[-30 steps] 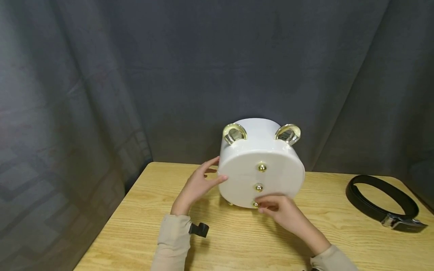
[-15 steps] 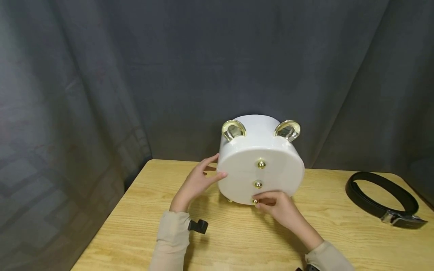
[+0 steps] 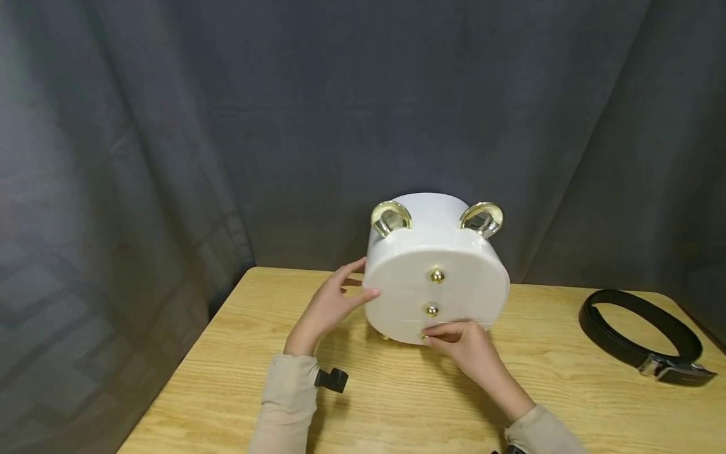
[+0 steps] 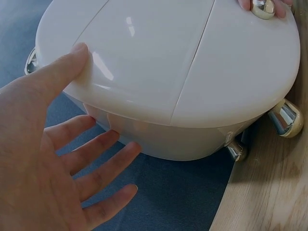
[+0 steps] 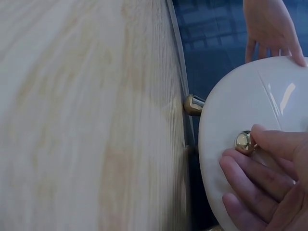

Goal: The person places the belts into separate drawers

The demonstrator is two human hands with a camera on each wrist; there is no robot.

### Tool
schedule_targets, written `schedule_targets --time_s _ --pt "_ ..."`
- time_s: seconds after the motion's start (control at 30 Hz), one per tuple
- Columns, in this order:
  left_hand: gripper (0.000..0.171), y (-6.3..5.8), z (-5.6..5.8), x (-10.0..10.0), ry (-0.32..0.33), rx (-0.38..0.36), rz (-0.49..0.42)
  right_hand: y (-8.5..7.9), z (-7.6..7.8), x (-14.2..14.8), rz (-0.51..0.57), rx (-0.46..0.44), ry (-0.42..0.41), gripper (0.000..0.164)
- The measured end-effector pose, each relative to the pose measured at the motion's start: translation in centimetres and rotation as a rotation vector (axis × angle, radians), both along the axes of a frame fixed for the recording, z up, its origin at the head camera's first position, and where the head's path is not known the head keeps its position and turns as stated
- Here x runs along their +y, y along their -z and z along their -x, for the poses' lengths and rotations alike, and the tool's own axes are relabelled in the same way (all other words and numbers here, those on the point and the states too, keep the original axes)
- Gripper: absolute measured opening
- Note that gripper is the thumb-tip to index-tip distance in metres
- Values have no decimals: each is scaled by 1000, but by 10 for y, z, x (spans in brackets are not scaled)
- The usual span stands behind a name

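Note:
A white rounded drawer box (image 3: 431, 221) with gold ears (image 3: 391, 219) stands on short gold feet (image 4: 287, 119). Three gold knobs run down its front. My right hand (image 3: 473, 353) pinches the lowest knob (image 5: 243, 142) between thumb and fingers. Above that bottom drawer (image 3: 394, 330) a thin line runs across the front. On the box's left side, my left hand (image 3: 326, 312) rests with the thumb on the front face. Its fingers (image 4: 103, 144) are spread and nearly straight, their tips at the side wall.
A coiled black belt (image 3: 601, 334) with a silver buckle (image 3: 652, 367) lies on the right of the wooden table (image 3: 227, 378). Dark grey curtains (image 3: 317, 126) hang behind the table and along its left. Black straps with small mounts circle both wrists.
The right fingers have closed in over the lowest knob, covering more of it. A thin line now shows above the bottom drawer, which sits slightly forward. The left hand keeps its place.

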State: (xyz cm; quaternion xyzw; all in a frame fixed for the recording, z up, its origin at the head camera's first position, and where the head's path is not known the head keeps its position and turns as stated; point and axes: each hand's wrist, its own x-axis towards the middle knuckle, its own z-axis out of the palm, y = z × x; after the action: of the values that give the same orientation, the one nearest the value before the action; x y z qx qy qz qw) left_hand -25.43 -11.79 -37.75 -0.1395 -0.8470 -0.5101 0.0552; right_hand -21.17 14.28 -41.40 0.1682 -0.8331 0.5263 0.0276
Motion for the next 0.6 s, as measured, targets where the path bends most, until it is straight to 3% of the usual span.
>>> schedule_targets --time_s 0.13,0.27,0.6 --pt "70 -2 -1 0 -6 -9 11 15 8 2 -68 13 74 13" --pt "71 -2 -1 -1 -25 -17 41 14 7 -2 -119 17 143 13" --pt "72 1 0 -3 -72 17 143 10 1 -9 -115 -15 204 12"
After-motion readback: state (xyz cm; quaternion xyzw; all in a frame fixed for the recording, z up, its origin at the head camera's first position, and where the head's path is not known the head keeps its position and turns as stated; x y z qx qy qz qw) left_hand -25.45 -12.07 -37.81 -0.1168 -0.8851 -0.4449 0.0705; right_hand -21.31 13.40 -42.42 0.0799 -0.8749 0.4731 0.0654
